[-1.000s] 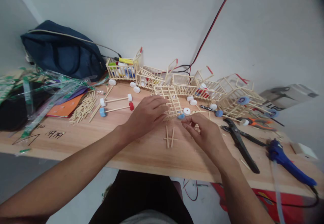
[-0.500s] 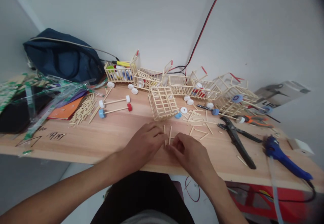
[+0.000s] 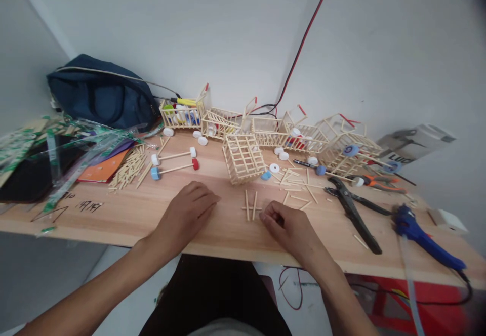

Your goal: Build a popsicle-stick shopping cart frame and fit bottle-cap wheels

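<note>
A small frame of two parallel sticks with a crossbar (image 3: 250,205) lies flat on the wooden table (image 3: 212,224). My right hand (image 3: 290,227) rests just right of it, fingers curled in a pinch at the crossbar's end; what they hold is hidden. My left hand (image 3: 186,213) lies on the table left of the frame, fingers loosely stretched and empty. A stick-built cage (image 3: 243,156) stands behind the frame, apart from both hands. Loose sticks (image 3: 298,184) lie scattered to its right.
Black pliers (image 3: 353,212), an orange-handled cutter (image 3: 379,181) and a blue glue gun (image 3: 421,235) lie at the right. Stick carts (image 3: 273,126) line the wall. Two wheeled axles (image 3: 172,161), a stick pile (image 3: 127,166), plastic packets (image 3: 56,146) and a dark bag (image 3: 102,95) fill the left.
Both hands drew back from the cage toward the table's near edge. My left hand then let go of the small frame and slid left of it.
</note>
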Available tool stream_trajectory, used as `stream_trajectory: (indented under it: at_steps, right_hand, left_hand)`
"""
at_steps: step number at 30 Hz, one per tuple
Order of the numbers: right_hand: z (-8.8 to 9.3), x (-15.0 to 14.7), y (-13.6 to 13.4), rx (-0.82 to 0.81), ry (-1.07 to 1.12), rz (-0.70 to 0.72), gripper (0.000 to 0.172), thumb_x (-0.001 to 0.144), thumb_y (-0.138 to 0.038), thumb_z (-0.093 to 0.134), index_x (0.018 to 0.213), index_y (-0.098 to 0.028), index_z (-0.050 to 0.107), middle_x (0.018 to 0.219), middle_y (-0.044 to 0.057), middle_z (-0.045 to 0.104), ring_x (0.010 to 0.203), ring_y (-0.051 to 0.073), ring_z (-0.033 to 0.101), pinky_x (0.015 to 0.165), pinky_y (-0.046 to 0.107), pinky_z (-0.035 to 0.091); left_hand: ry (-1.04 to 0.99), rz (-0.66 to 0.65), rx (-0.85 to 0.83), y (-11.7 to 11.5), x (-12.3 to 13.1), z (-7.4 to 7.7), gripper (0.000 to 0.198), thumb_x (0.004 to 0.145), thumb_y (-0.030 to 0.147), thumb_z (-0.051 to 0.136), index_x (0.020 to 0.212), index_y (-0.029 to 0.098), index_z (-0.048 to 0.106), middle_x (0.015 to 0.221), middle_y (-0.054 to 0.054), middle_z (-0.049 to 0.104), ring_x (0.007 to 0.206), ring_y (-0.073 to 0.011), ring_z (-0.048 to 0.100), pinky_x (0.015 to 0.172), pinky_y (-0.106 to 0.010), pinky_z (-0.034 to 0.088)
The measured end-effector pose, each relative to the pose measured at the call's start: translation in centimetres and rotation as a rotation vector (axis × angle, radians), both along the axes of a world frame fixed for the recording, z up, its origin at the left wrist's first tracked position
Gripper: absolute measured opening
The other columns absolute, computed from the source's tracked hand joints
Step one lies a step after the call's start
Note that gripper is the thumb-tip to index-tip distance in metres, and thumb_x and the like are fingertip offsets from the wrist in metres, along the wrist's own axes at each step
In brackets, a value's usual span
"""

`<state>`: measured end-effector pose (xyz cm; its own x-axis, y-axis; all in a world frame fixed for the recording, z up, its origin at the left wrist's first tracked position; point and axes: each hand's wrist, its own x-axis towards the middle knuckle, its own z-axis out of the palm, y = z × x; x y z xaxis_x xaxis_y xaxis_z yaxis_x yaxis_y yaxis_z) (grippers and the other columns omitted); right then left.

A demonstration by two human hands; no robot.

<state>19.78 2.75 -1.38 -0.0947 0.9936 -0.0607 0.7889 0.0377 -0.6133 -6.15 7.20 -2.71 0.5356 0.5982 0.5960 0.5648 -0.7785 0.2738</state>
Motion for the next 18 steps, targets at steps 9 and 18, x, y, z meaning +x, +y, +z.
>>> stream_trajectory:
  at_steps: [9, 18]
  right_hand:
    - [0.1, -1.4, -0.5, 0.049, -0.031, -0.116, 0.022, 0.084, -0.038, 0.058, 0.071, -0.021, 0.057, 0.064, -0.002, 0.061, 0.06, 0.013, 0.053, 0.056, 0.023, 0.03]
    - [-0.2, -0.9, -0.6, 0.087, -0.004, -0.095, 0.015, 0.087, -0.03, 0.052, 0.075, -0.021, 0.055, 0.067, -0.002, 0.06, 0.063, 0.013, 0.053, 0.058, 0.023, 0.031]
  left_hand:
    - [0.037, -0.079, 0.073, -0.7, 1.9, 0.7, 0.014, 0.09, 0.012, 0.051, 0.094, 0.013, 0.065, 0.086, -0.005, 0.068, 0.089, -0.0185, 0.055, 0.082, -0.032, 0.048]
    - [0.079, -0.097, 0.023, -1.0, 4.3, 0.3, 0.014, 0.088, 0.009, 0.052, 0.094, 0.013, 0.063, 0.084, -0.005, 0.067, 0.085, -0.0193, 0.055, 0.08, -0.033, 0.049]
